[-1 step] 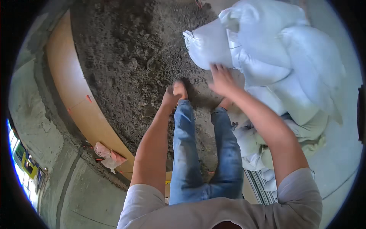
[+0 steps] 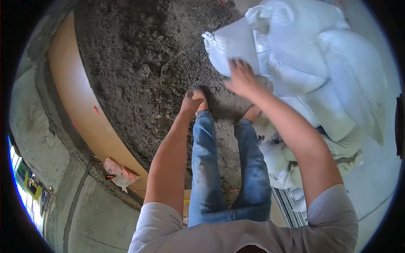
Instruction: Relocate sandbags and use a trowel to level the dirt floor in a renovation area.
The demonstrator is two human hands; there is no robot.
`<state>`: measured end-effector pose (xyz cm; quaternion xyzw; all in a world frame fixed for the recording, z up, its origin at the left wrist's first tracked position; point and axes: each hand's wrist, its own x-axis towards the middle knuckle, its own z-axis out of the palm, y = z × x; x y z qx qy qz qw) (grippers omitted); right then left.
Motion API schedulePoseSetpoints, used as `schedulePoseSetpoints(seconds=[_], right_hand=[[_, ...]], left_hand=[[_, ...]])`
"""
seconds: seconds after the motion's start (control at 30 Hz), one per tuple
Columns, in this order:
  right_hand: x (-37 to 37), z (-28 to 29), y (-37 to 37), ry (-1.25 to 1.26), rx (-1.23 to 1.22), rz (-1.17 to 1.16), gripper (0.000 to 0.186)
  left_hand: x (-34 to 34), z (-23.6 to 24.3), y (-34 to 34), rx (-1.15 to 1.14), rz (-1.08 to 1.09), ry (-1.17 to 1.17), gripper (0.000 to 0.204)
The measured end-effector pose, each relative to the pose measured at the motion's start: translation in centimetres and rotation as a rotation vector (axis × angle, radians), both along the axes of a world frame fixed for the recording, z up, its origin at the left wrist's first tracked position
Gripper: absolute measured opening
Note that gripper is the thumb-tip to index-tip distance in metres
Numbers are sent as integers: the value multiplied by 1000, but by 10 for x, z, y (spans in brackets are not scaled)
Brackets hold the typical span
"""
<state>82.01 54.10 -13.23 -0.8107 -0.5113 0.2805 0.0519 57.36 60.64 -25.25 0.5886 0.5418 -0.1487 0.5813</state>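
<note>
My left hand point(image 2: 190, 101) is low over my bare left foot point(image 2: 203, 106); its fingers are blurred against the foot, and I cannot make out whether they hold anything. My right hand point(image 2: 240, 78) is open, fingers apart and slightly bent, at the lower edge of a tied white sack point(image 2: 230, 42); whether it touches the sack is unclear. Dark, lumpy soil point(image 2: 130, 71) surrounds my feet, and my bare right foot point(image 2: 252, 113) rests on a paler patch.
A pile of full white sacks point(image 2: 303, 59) fills the right side. A curved plywood board point(image 2: 69, 71) with red clips point(image 2: 95, 110) borders the soil at left, beside a cracked concrete edge point(image 2: 36, 118). A crumpled plastic bag point(image 2: 122, 177) lies by the board; metal rails point(image 2: 287, 204) show below the sacks.
My right hand has moved a little up and to the left along the sack's lower end. My left hand has shifted slightly. The view has moved a little.
</note>
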Motion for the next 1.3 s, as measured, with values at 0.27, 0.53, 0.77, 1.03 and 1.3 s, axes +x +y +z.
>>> schedulePoseSetpoints(seconds=[0.27, 0.53, 0.77, 1.03, 1.3], right_hand=[[52, -146, 133, -153, -289, 112, 53], [55, -156, 137, 126, -269, 456, 27], [5, -164, 107, 222, 49, 57, 19], [-11, -154, 99, 61, 479, -386, 11], [-31, -115, -2, 534, 777, -695, 11]], left_hand=[[134, -116, 16, -81, 427, -310, 83], [177, -140, 77, -57, 185, -600, 47], [164, -131, 44, -443, 1037, -884, 21], [161, -101, 46, -322, 822, -915, 26], [175, 18, -47, -196, 861, -607, 21]])
